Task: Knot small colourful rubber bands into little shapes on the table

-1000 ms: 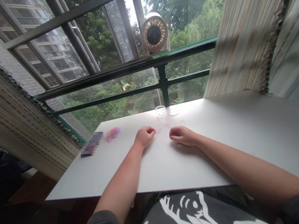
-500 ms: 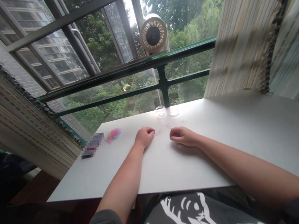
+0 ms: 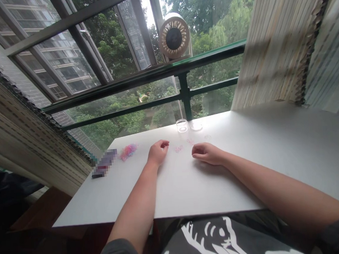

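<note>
From my end of the feed I can read no words, numbers or signs. The block (image 3: pixel 104 163) on the left end of the counter (image 3: pixel 96 198) is pixelated, so any label on it is lost to me. Beyond the counter's far edge, the dark middle of the fan (image 3: pixel 174 38) is too dim for me to read any mark. At the counter's near edge, the shirt (image 3: pixel 212 244) has a bold white print, whose lines and curves I cannot read as letters. The pink pieces (image 3: pixel 190 141) towards the counter's back are too small to read.
</note>
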`<state>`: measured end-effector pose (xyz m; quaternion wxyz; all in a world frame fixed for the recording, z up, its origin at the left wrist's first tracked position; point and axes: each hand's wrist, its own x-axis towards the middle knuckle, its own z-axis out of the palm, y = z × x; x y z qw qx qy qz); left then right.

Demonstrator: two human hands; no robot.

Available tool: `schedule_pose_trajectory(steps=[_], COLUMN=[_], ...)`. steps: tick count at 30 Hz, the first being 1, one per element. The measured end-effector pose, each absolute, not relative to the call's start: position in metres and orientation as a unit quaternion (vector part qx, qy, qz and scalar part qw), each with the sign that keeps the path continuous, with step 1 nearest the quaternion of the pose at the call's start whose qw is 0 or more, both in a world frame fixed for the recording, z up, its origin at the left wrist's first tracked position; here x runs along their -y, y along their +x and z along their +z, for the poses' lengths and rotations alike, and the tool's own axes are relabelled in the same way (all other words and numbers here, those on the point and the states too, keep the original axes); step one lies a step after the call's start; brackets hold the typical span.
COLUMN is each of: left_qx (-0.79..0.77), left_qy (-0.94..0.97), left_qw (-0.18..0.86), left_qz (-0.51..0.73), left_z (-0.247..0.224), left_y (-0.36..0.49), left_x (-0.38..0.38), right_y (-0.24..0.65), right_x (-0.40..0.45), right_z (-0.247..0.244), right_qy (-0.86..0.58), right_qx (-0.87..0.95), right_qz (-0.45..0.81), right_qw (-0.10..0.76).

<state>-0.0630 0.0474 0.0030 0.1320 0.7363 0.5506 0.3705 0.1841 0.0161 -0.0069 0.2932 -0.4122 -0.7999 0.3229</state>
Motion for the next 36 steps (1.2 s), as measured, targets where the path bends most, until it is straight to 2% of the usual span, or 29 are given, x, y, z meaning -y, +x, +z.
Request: schedule_pose_trajectory(steps=[4, 10, 22, 36], left_qx=[-0.586, -0.651, -0.745, -0.719], left_qy=[0.718, 0.715, 0.660, 0.665], left_qw=[0.118, 0.117, 0.018, 0.007], left_qz=[0.357, 0.227, 0.095, 0.201], left_z=[0.008, 0.004, 0.000, -0.015], left_y=[-0.079, -0.101, -0.177, -0.204], left_x=[-0.045, -0.028, -0.023, -0.050], right_y=[0.184, 0.183, 0.182, 0.183], right_x=[-0.013, -0.013, -0.014, -0.016], right_z=[-0.005, -0.005, -0.007, -0.010], right_qy=[-0.412, -0.414, -0.421, -0.415], right_qx=[0.801, 0.798, 0.803, 0.797], right_qz=[0.324, 0.338, 0.326, 0.342], right_qw=[0.290, 0.277, 0.268, 0.275])
